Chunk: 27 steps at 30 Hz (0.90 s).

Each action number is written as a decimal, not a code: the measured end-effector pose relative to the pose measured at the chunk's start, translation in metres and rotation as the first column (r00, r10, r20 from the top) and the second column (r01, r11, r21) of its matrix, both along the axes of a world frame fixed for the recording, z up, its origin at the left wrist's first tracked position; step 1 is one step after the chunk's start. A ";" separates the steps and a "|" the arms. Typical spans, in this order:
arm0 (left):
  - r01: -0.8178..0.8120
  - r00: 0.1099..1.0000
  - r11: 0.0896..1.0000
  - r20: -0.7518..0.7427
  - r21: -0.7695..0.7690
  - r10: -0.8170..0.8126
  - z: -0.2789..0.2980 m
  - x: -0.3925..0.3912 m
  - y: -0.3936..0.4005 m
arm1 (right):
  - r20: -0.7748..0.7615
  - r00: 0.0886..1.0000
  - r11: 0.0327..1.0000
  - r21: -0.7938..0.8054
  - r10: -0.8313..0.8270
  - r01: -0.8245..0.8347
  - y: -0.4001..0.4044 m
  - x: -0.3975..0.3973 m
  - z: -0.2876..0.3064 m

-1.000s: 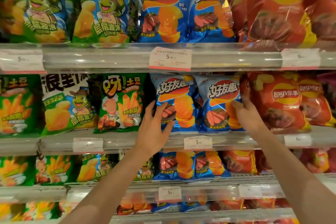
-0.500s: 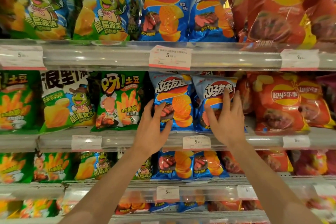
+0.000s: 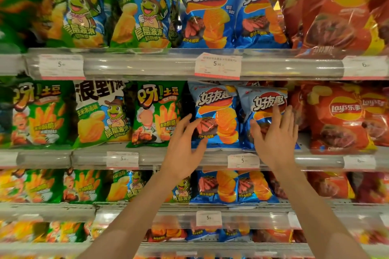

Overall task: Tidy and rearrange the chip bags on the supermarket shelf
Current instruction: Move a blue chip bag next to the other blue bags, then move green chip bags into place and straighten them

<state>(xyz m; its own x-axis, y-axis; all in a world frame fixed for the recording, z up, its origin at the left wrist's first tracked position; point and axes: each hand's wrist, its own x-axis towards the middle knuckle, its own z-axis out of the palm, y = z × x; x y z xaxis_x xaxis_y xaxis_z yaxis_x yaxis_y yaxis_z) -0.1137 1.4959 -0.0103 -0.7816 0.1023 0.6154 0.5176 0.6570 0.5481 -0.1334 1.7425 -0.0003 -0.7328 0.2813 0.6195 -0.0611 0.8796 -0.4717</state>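
Observation:
Two blue chip bags stand side by side on the middle shelf. My left hand is spread open at the lower left edge of the left blue bag, fingertips touching its side. My right hand lies flat with fingers apart against the front of the right blue bag. Neither hand grips a bag. Both forearms reach up from the bottom of the view.
Green chip bags fill the shelf to the left, red Lay's bags to the right. Shelves above and below carry the same brands. Price tags hang on the clear shelf rails.
My right hand came from the gap beside the red bags onto the front of the right blue bag, which now stands more upright. My left hand stayed at the left bag.

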 end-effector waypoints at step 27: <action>-0.231 0.969 0.967 0.066 -0.106 0.239 0.018 0.004 -0.165 | 0.249 0.895 0.899 -0.338 0.371 -0.279 -0.229 -0.015 0.039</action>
<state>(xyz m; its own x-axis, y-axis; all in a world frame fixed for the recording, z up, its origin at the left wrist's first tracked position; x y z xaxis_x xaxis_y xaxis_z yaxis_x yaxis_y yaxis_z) -0.1094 1.3313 0.0081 -0.8356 -0.0342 0.5482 0.3006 0.8068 0.5086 -0.1484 1.5132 0.0390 -0.9504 0.1250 0.2849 -0.1355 0.6579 -0.7408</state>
